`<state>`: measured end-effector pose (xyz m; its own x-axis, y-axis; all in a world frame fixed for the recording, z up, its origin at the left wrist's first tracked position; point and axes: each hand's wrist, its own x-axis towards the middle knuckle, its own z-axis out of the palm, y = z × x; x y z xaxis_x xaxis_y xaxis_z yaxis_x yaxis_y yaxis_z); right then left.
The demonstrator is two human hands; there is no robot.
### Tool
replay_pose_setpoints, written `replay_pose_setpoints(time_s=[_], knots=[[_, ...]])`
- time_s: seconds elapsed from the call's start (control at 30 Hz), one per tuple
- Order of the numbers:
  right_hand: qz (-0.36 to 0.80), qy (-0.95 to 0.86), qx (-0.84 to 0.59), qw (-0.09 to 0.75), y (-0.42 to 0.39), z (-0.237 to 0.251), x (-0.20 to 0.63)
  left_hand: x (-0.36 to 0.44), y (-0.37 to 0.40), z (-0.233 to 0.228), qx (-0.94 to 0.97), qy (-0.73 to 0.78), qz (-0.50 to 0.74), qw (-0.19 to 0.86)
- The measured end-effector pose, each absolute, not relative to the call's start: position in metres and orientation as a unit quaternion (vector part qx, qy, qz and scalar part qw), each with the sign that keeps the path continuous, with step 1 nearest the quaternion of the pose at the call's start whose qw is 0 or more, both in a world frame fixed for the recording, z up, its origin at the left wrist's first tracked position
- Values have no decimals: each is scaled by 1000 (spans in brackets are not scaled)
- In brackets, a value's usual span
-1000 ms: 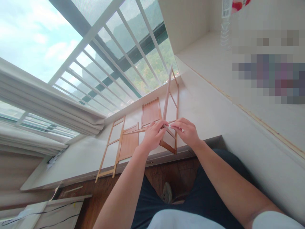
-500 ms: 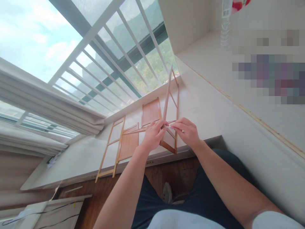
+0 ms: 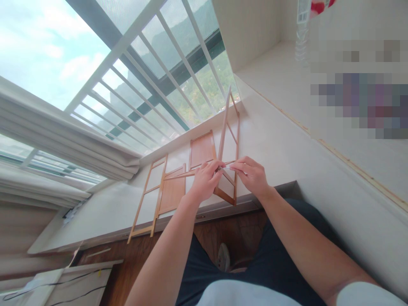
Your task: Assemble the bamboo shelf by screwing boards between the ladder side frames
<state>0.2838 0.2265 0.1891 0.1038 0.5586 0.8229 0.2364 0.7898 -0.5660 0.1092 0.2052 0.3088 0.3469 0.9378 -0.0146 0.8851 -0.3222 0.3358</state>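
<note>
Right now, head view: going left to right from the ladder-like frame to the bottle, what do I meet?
ladder-like wooden frame → lower wooden panel → left hand → tall wooden frame → right hand → clear bottle. Left out: upper wooden panel, overlapping the left hand's span.

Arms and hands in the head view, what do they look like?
Left hand and right hand are bare: no gloves or watch show. The left arm is bare as far as it shows; the right arm wears a short white sleeve.
</note>
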Motion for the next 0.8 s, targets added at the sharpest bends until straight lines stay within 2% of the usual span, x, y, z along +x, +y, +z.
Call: replay_pose_setpoints(time_s=[0.4, 0.8], knots=[[75, -685, -301, 660, 224, 194, 288, 111, 206, 311, 808, 564, 91, 144], [136, -660, -282, 683, 227, 195, 287, 115, 205, 309, 816, 559, 76, 127]])
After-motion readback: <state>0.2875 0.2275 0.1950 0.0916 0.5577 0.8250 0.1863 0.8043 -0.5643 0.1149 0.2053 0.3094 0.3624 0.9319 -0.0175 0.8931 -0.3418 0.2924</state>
